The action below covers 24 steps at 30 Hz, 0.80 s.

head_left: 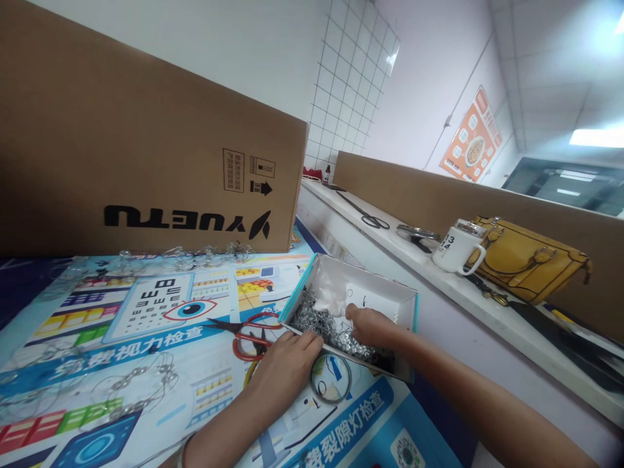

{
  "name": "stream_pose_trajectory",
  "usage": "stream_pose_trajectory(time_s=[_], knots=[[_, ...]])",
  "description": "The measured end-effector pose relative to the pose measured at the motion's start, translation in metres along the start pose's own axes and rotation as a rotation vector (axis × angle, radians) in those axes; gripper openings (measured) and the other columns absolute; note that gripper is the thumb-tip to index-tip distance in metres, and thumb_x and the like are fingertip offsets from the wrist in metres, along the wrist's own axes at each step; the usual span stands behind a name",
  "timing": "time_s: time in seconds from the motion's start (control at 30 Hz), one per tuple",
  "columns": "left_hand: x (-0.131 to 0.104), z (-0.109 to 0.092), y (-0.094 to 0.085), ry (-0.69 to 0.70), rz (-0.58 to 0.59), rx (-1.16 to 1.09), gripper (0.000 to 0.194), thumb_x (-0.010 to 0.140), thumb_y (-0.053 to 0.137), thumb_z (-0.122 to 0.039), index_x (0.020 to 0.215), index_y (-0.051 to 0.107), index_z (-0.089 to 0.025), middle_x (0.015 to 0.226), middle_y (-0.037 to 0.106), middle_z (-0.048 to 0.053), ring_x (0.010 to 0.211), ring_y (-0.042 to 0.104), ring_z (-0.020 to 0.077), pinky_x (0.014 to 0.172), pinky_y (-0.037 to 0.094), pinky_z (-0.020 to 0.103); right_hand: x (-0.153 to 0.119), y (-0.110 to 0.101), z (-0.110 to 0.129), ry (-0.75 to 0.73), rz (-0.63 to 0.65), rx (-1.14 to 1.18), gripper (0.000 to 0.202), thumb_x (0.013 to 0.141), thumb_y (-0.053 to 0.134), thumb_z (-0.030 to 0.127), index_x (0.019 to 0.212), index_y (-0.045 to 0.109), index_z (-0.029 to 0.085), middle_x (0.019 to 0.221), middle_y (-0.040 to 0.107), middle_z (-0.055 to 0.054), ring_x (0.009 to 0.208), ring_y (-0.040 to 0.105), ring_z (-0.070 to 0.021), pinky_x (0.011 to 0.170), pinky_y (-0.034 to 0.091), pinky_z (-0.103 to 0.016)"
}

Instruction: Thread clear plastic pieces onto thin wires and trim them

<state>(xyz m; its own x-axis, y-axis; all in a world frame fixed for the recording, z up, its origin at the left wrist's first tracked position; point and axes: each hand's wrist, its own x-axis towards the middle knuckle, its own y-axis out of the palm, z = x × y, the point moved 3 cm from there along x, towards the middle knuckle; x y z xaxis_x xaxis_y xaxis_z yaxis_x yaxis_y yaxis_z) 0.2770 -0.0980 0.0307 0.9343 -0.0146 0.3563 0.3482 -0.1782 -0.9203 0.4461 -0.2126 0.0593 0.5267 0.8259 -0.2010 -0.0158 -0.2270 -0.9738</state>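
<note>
My right hand [373,327] reaches into a small open cardboard box [407,305] with white inner walls and light-blue edges. Its fingers are pinched together over a heap of silvery wire and shiny clear bits [316,320]; whatever they hold is too small to make out. My left hand [292,354] is at the box's near left corner, its fingers bent over the rim. Beside it lies a pair of red-handled scissors [251,336], partly covering a second, dark tool. A round clear ring [331,378], perhaps a tape roll, lies just below the box.
Wire strands with clear beads [141,380] are spread over the printed table sheet [195,364]. A large brown carton [160,149] stands at the back left. On the ledge at right are a white mug [454,250], a yellow handbag [531,263] and black-handled scissors [375,221].
</note>
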Motion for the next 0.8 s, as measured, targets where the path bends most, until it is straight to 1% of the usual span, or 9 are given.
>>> stream_pose_trajectory(time_s=[0.1,0.17,0.3,0.43,0.5,0.6,0.67,0.8], knots=[[0.0,0.0,0.0,0.003,-0.004,-0.007,0.026,0.081,0.041,-0.006,0.099,0.054,-0.02,0.095,0.058,0.005,0.085,0.054,0.0212,0.077,0.043,0.038,0.001,0.003,0.0,0.054,-0.007,-0.027,0.042,0.074,0.053,0.021,0.113,0.041,0.013,0.093,0.064,-0.016,0.084,0.061,-0.0253,0.063,0.037,-0.028],[0.0,0.0,-0.001,0.011,-0.007,-0.013,0.027,0.081,0.041,-0.006,0.099,0.054,-0.02,0.095,0.058,0.004,0.085,0.054,0.021,0.077,0.043,0.037,0.002,0.004,-0.001,0.084,-0.005,-0.039,0.042,0.074,0.054,0.024,0.112,0.042,0.012,0.093,0.064,-0.017,0.085,0.061,-0.0265,0.063,0.039,-0.029],[0.001,0.0,-0.001,0.014,-0.013,-0.009,0.027,0.081,0.041,-0.006,0.1,0.054,-0.02,0.095,0.058,0.004,0.087,0.054,0.0208,0.079,0.042,0.037,0.003,0.007,0.0,0.093,0.004,-0.049,0.039,0.072,0.056,0.03,0.106,0.048,0.014,0.096,0.064,-0.016,0.089,0.061,-0.0267,0.066,0.04,-0.029],[0.0,0.0,0.001,0.009,-0.02,0.001,0.026,0.081,0.041,-0.006,0.099,0.053,-0.021,0.096,0.058,0.004,0.085,0.055,0.0205,0.078,0.042,0.037,0.007,0.009,0.003,0.104,-0.003,-0.052,0.042,0.071,0.057,0.038,0.104,0.052,0.015,0.097,0.065,-0.014,0.09,0.061,-0.0263,0.067,0.041,-0.028],[0.0,0.0,0.001,0.012,-0.024,0.001,0.026,0.081,0.041,-0.006,0.098,0.054,-0.02,0.095,0.058,0.005,0.086,0.055,0.0204,0.079,0.042,0.037,0.01,0.009,0.005,0.119,-0.005,-0.057,0.04,0.071,0.056,0.038,0.104,0.053,0.015,0.097,0.065,-0.014,0.09,0.061,-0.0262,0.068,0.042,-0.029],[0.0,0.0,0.001,0.017,-0.031,-0.002,0.026,0.081,0.041,-0.006,0.099,0.054,-0.02,0.096,0.058,0.005,0.088,0.055,0.0207,0.08,0.041,0.037,0.011,0.012,0.009,0.131,0.016,-0.064,0.03,0.071,0.056,0.031,0.098,0.058,0.017,0.093,0.067,-0.012,0.088,0.062,-0.0252,0.068,0.042,-0.029],[0.0,-0.001,-0.001,0.02,-0.03,-0.004,0.027,0.081,0.041,-0.005,0.099,0.054,-0.02,0.096,0.058,0.005,0.088,0.055,0.0208,0.079,0.042,0.037,0.01,0.013,0.012,0.142,0.027,-0.072,0.026,0.072,0.054,0.03,0.094,0.06,0.017,0.091,0.067,-0.012,0.087,0.063,-0.0252,0.067,0.043,-0.029],[0.001,-0.001,-0.003,0.01,-0.027,-0.008,0.027,0.08,0.042,-0.006,0.1,0.053,-0.021,0.095,0.058,0.005,0.085,0.054,0.0207,0.079,0.042,0.037,0.011,0.015,0.016,0.167,0.025,-0.092,0.029,0.076,0.05,0.03,0.098,0.061,0.015,0.096,0.066,-0.016,0.091,0.062,-0.0268,0.071,0.043,-0.032]])
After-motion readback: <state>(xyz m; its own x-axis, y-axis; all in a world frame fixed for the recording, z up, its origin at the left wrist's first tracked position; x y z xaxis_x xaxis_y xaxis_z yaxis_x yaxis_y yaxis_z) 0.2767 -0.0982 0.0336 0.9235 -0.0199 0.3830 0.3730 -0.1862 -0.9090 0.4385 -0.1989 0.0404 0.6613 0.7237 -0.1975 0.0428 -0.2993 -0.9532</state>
